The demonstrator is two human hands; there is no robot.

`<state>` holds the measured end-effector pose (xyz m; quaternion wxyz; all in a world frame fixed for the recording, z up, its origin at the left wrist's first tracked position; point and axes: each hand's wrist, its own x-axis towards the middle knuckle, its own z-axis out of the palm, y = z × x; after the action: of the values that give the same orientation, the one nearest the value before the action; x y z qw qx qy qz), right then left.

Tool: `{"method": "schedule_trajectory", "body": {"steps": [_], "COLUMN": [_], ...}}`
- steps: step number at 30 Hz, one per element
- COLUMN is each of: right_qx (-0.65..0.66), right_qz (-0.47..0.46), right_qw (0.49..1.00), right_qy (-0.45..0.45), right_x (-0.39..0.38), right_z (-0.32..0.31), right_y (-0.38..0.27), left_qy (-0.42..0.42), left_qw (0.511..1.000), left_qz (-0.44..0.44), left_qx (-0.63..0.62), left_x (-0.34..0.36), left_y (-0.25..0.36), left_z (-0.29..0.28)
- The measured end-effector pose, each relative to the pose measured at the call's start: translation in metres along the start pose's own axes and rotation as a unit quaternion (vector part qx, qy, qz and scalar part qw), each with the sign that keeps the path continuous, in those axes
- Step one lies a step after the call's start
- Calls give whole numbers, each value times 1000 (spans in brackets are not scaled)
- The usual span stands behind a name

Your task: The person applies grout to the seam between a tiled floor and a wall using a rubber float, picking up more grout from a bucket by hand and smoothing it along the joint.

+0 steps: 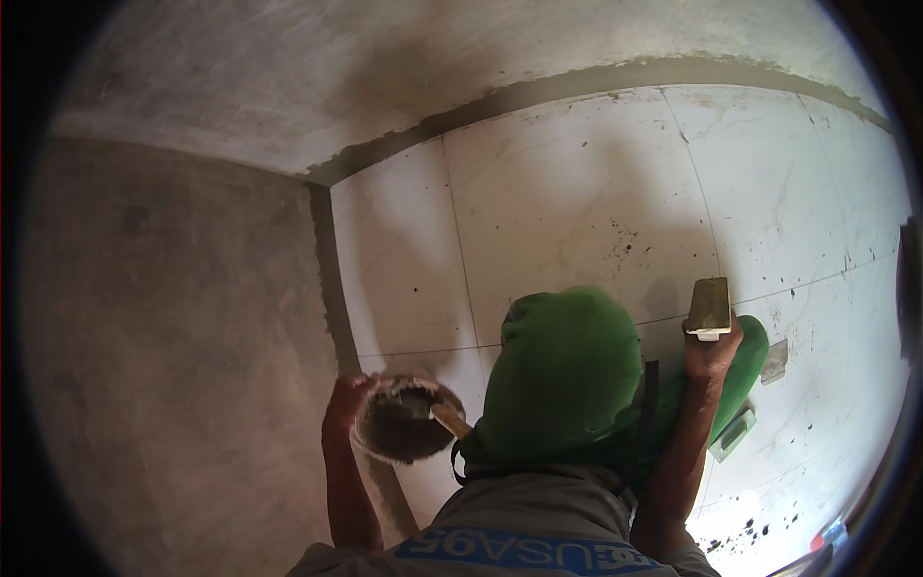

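At the lower left, my left hand grips the rim of a round, mortar-smeared bucket. Grey mortar lies inside it, and a wooden tool handle leans out over its right side; the tool's other end is hidden. My right hand, out to the right above my bent leg, is closed around a small rectangular hand float with a pale edge and a brownish, dirty face. Both of my knees are in green trousers, between and below the hands.
Large white floor tiles carry dark specks. A grey mortar strip runs along the wall base, and a plastered wall rises at left. Beside my right leg lie a green-handled float and a small grey flat plate.
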<state>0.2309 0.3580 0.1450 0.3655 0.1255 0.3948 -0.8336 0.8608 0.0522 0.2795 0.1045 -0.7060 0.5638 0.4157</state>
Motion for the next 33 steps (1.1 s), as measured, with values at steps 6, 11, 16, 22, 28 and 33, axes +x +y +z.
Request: {"method": "schedule_trajectory", "body": {"steps": [6,11,16,22,28,33], "right_qx": [-60,-143,-360,-459,-593,-662], "right_qz": [-7,9,-92,165,240,207], "right_qw": [997,988,874,705,428,403], "right_qy": [-57,-57,-314,-515,-638,-597], "right_x": [3,-1,-17,13,35,60], "right_z": [11,102,212,292,302,327], "right_y": [-12,4,18,120,165,194], "left_qy": [105,149,200,229,215,183], "left_qw": [939,947,954,936,864,853], "left_qz": [31,112,103,28,-16,23], "left_qx": [-327,-262,-197,-264,-455,-489], "left_x": [31,92,120,107,126,124], "left_y": [116,173,236,179,160,120], "left_z": [-1,-6,0,-24,-21,-20]}}
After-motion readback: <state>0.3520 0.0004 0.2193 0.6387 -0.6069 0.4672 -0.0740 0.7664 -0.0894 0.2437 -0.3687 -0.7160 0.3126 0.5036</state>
